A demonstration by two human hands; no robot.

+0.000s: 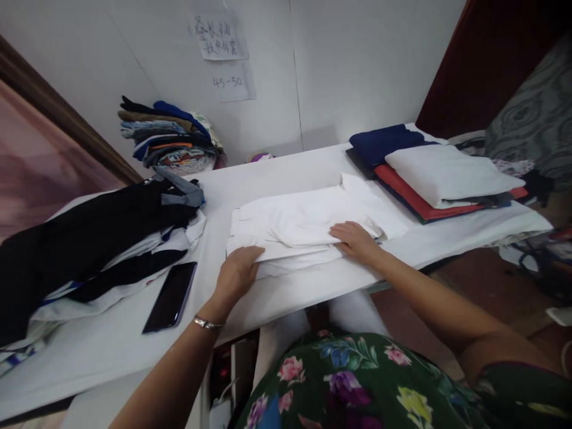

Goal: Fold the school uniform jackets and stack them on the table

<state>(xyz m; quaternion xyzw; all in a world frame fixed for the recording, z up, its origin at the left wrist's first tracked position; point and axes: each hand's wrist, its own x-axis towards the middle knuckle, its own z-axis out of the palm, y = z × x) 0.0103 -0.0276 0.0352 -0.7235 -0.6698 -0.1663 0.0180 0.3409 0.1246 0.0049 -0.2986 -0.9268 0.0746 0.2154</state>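
Note:
A white garment (304, 217) lies partly folded across the white-covered table in front of me, its long side running left to right. My left hand (238, 273) is closed on its near left corner, the fingertips over the cloth and the thumb hidden. Farther along the same near edge, my right hand (356, 241) holds the fabric, its fingers bent over the fold. A lower layer of white cloth shows beneath the near edge between my hands. To the right, a loose part of the garment spreads toward the folded stack.
Folded clothes (451, 173) in white, red and navy sit at the right. A heap of black and white clothes (98, 244) covers the left side, near a dark phone (170, 297). Behind it stands a tall clothes pile (172, 137). Handwritten papers (223, 39) hang on the wall.

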